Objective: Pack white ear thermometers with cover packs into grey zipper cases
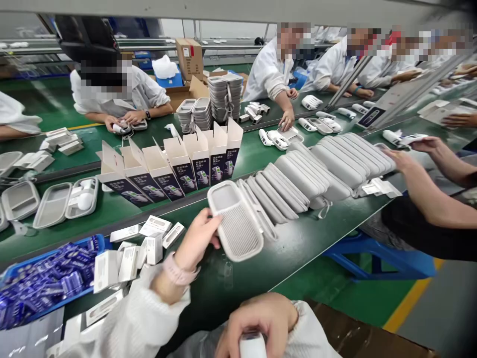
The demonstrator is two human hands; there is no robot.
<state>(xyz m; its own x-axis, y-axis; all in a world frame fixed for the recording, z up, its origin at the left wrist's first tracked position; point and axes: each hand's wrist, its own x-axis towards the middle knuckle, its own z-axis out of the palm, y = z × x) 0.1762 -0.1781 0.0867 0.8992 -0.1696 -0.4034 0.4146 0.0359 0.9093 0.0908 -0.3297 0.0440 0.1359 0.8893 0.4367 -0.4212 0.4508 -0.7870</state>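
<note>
My left hand (199,234), with a pink band on its wrist, grips the left edge of an open light-grey zip case (242,228). The thumb lies over the rim, and a ribbed lining shows inside. Low in the picture, close to my body, my right hand (263,320) is wrapped round a white infrared thermometer (253,345); its lower part is cut off by the frame. Just right of the open case, a row of closed grey cases (298,179) leans along the green bench (309,248).
Upright open boxes (182,169) stand beyond the case. Small white cartons (128,261) and a blue tray (100,243) of blue-wrapped batteries lie left. A co-worker's hands (428,144) hold a thermometer at right. Across the line, more people work beside stacked cases (225,97).
</note>
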